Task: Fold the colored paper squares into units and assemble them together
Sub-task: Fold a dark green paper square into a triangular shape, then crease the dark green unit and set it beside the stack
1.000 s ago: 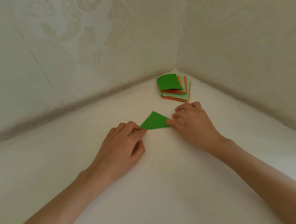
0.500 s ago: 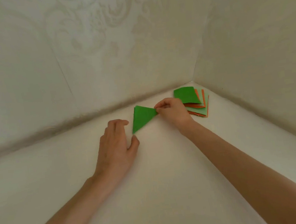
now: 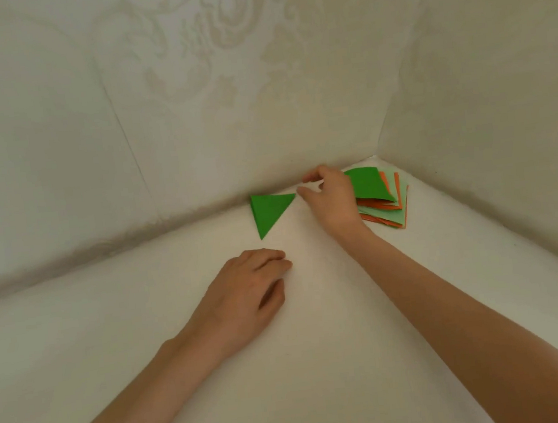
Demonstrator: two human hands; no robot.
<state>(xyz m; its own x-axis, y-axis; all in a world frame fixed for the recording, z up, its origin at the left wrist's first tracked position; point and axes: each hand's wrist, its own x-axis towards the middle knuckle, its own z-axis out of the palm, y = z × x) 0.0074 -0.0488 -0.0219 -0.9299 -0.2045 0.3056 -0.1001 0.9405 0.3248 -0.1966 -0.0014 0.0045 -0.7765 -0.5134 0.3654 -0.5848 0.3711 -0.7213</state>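
A green paper folded into a triangle point(image 3: 268, 212) lies flat on the white surface near the back wall. My right hand point(image 3: 331, 199) hovers just right of it, thumb and forefinger apart, touching nothing I can see. It partly covers the near edge of a stack of green and orange paper squares point(image 3: 381, 200) in the corner; a dark green square tops the stack. My left hand point(image 3: 248, 290) rests palm down on the surface below the triangle, fingers loosely curled, holding nothing.
Patterned cream walls point(image 3: 224, 96) close in at the back and right, meeting in a corner behind the stack. The white surface point(image 3: 321, 362) stretches toward me between my forearms.
My right hand carried the green triangle away from my left hand toward the back wall, set it down and let go. My left hand stayed on the surface.
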